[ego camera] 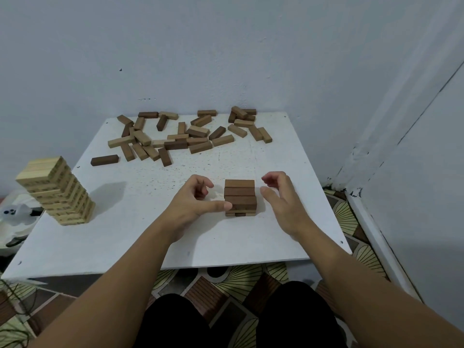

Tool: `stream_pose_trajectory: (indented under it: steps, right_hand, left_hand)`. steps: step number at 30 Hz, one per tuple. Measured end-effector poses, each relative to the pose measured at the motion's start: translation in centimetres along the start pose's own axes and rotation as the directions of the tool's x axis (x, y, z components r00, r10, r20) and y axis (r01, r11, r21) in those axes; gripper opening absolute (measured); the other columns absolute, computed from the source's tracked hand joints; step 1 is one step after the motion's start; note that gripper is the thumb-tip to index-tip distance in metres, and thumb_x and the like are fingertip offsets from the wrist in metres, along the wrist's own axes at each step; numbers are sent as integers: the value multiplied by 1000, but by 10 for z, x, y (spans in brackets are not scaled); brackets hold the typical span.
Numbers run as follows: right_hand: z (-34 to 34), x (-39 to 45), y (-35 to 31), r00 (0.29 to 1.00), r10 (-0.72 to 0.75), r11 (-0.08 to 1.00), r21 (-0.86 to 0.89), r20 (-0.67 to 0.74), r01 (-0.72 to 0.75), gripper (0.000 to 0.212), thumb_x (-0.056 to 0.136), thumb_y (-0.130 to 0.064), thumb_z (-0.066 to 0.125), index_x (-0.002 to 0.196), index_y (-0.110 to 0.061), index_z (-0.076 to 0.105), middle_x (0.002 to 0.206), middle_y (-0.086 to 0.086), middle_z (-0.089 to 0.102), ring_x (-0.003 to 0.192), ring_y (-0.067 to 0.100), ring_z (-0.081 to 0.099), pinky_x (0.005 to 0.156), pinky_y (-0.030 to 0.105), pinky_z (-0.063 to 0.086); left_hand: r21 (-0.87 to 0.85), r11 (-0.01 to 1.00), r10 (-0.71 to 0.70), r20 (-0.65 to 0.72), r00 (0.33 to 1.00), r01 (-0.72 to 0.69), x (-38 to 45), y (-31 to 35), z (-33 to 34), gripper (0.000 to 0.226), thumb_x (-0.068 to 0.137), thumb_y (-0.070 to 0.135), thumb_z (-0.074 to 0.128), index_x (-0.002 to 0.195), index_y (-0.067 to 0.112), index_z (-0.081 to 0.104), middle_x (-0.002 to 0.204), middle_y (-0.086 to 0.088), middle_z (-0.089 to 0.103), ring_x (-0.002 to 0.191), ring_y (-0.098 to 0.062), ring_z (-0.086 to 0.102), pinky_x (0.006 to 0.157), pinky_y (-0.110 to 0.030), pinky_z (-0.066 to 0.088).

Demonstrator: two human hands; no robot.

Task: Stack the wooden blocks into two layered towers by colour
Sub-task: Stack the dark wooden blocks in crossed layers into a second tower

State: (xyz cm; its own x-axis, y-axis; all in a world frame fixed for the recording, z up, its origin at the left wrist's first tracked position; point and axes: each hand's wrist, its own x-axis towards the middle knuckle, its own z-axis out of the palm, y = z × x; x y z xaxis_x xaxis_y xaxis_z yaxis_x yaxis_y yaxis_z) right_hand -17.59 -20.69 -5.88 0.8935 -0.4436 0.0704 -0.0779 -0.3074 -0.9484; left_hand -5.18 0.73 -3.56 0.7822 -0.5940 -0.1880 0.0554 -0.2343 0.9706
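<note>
A short tower of dark brown blocks (240, 197) stands on the white board (140, 237) near its front right. My left hand (194, 204) is just left of it, thumb tip touching the tower's lower side, fingers loosely curled and holding nothing. My right hand (281, 199) hovers just right of the tower, fingers loosely curved, not touching it. A tall tower of light blocks (57, 192) stands at the board's left edge. Several loose light and dark blocks (180, 136) lie scattered along the far side.
The board sits low over a patterned floor mat (251, 280). A wall stands close behind and to the right. A white object (15, 212) lies off the board at the left. My knees (238, 320) are below the front edge.
</note>
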Motion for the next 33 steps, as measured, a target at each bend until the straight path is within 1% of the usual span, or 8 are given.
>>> stream_pose_trajectory:
  steps: [4,8,16,19,21,25,30,33]
  right_hand:
    - [3,-2,2,999,-43,995,-89,-21,41,18,89,-40,51,97,-25,57,106,-4,53,106,13,50,88,24,41]
    - [5,1,5,1000,-26,992,-121,15,27,18,90,-40,49,89,-28,62,108,-2,51,109,11,49,87,19,38]
    - [6,-1,5,998,-56,992,-113,-28,53,32,91,-42,49,117,-26,59,114,-12,50,114,9,48,93,19,39]
    - [7,-1,3,998,-54,990,-129,-20,51,38,92,-44,46,122,-25,62,118,-7,49,116,13,49,98,22,40]
    - [6,0,2,999,-50,991,-128,-23,46,40,92,-45,45,123,-25,62,119,-7,48,117,15,49,100,24,41]
    - [6,0,5,999,-49,991,-128,-18,47,40,93,-46,44,124,-29,63,119,-7,47,118,13,49,101,22,39]
    - [7,0,4,999,-35,992,-124,-18,33,43,93,-47,43,127,-29,62,121,-5,47,118,14,49,101,23,40]
    - [6,-1,3,999,-40,991,-129,-12,38,44,93,-46,44,128,-27,62,119,-6,47,116,14,49,100,21,41]
  left_hand:
    - [19,1000,4,17,1000,-4,-1,0,-3,56,49,48,98,87,20,68,87,-5,40,80,-20,40,72,-31,36]
    - [28,999,-20,10,1000,20,-3,2,-2,55,50,52,97,87,18,74,83,-4,42,82,-19,43,75,-31,36]
    - [-50,997,-63,-41,997,61,-3,1,-4,45,60,47,93,98,26,80,99,6,61,103,-15,54,87,-33,43]
    - [-37,998,-53,-83,995,50,-2,-1,-1,40,68,52,90,102,31,82,120,5,71,123,-17,57,110,-45,45]
    - [-31,999,-29,-106,994,26,-2,0,4,26,80,45,86,104,36,82,124,10,72,126,-14,58,116,-48,42]
    - [-2,1000,11,-106,994,-11,-3,2,10,23,95,33,74,115,43,78,134,17,66,131,-9,53,119,-43,38]
    - [-47,999,-3,-69,998,-1,-1,3,10,23,96,31,73,117,37,78,123,19,72,125,-3,60,118,-42,41]
    - [-51,999,-2,-73,997,-1,-1,2,10,23,94,32,76,116,35,79,121,15,74,126,-7,61,118,-42,42]
